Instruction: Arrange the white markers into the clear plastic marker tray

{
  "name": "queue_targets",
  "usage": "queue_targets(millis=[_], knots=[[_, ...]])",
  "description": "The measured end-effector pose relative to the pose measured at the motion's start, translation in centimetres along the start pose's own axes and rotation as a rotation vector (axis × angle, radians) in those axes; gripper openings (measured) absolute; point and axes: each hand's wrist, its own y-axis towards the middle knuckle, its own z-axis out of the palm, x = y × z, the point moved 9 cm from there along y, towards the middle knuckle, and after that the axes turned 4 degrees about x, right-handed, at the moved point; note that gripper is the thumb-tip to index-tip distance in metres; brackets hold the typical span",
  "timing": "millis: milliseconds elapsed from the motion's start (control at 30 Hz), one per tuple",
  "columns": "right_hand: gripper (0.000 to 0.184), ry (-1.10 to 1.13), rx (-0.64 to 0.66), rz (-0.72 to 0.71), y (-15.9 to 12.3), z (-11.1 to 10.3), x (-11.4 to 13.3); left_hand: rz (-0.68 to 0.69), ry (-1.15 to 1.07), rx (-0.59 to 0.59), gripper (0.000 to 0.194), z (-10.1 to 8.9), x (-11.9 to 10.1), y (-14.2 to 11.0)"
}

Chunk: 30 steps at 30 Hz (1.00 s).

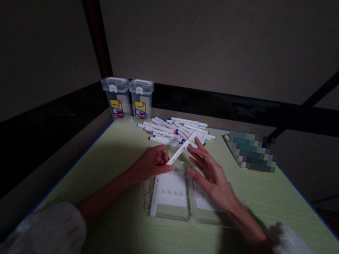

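A white marker [180,150] is pinched at its lower end by my left hand [152,164] and slants up to the right. My right hand [213,176] has its fingers spread close to the marker's upper end; whether a fingertip touches it I cannot tell. Beneath both hands lies an opened clear plastic case [174,212] with white slotted inserts. One white marker [155,196] rests upright along the left side of the case. Behind the hands is a loose pile of white markers [164,128] with variously coloured ends, pointing several ways.
Two clear lidded bins [115,99] with yellow labels stand at the table's back left corner. A flat pixelated item [248,152] lies at the back right. The green table [124,237] has a blue edge, with a wall behind and another at the left.
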Motion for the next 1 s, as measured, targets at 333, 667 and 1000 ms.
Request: queue_targets(millis=[333,667,1000], knots=[[0.038,-0.458,0.141,-0.159,-0.2,2.2,1.6,-0.037,-0.133,-0.069,0.026,-0.2,0.4,-0.2],[0.045,-0.571,0.218,-0.205,-0.7,3.3,1.5,-0.031,-0.213,0.066,0.031,1.6,0.0,-0.3],[0.029,-0.561,0.115,-0.246,-0.8,2.4,2.2,-0.034,-0.182,0.196,0.027,2.7,-0.5,-0.6]])
